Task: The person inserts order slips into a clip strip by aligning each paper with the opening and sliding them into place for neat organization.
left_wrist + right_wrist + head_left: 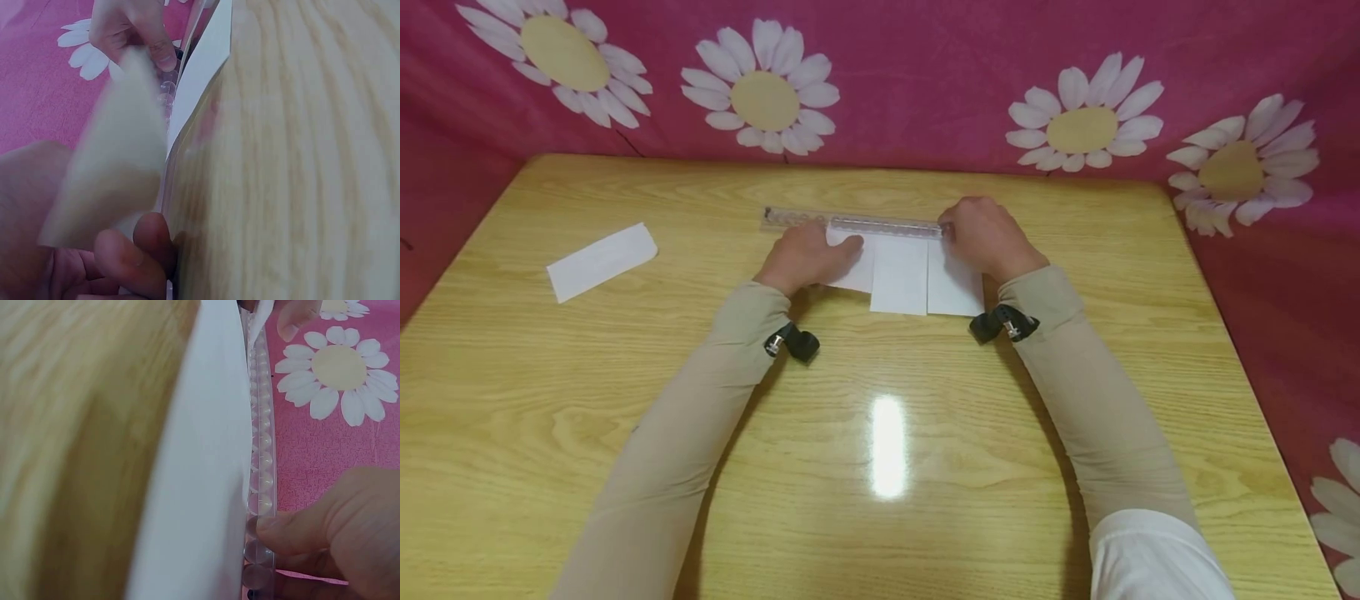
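Observation:
A long clear plastic strip (887, 227) with a row of round bumps lies crosswise near the table's far side. White paper slips, a left one (854, 273), a middle one (900, 275) and a right one (953, 283), extend side by side from its near edge. My left hand (805, 255) grips the strip left of its middle, the thumb over the left slip. Around the right end my right hand (988, 237) pinches the strip, its thumb (281, 531) against the bumps in the right wrist view. A blurred slip (115, 150) stands up from the strip in the left wrist view.
One loose white paper slip (602, 261) lies on the left part of the wood-grain table (970, 467). Behind the far edge hangs a pink cloth (917, 92) printed with daisies. Both wrists carry black straps (793, 342).

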The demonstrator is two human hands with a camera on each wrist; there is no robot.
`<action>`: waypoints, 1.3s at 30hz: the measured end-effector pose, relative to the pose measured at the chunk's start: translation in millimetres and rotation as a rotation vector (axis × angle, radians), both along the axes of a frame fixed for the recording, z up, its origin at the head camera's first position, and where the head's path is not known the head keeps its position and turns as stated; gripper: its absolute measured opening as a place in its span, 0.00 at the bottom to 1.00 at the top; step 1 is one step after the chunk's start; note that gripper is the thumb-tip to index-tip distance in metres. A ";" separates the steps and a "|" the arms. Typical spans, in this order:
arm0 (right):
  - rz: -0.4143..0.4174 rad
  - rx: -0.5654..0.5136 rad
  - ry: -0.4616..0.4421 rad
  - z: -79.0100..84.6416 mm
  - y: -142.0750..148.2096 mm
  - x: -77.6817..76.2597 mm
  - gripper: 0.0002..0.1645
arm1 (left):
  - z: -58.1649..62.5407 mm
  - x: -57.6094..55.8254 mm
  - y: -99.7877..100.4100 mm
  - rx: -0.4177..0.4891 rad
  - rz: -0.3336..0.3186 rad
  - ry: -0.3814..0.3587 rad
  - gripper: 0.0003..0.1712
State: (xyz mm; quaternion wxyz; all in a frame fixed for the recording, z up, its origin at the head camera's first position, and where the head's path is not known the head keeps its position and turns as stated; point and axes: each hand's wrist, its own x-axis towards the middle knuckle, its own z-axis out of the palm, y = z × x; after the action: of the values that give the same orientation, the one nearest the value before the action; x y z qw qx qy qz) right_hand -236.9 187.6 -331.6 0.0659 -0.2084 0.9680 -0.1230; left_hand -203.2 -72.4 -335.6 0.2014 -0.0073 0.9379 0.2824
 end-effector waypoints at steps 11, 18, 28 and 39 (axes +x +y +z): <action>0.001 0.003 0.004 -2.2 3.0 -0.5 0.21 | -2.3 2.8 -7.1 -0.049 -0.033 0.056 0.37; -0.007 -0.001 -0.001 -2.5 3.1 -0.1 0.21 | 0.3 4.7 -13.5 -0.056 -0.032 0.042 0.35; 0.003 -0.005 0.007 -1.1 1.6 -0.2 0.21 | 1.0 6.9 -23.5 -0.050 -0.060 0.063 0.36; 0.018 0.000 0.024 -0.4 1.3 1.0 0.20 | 1.3 9.2 -42.0 -0.025 -0.028 0.166 0.34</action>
State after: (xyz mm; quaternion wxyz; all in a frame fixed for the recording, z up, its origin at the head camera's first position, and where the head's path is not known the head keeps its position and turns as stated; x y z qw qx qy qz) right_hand -235.9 188.9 -332.0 0.0554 -0.2186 0.9668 -0.1200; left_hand -194.0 -114.5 -334.3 0.1270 0.0269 0.9548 0.2676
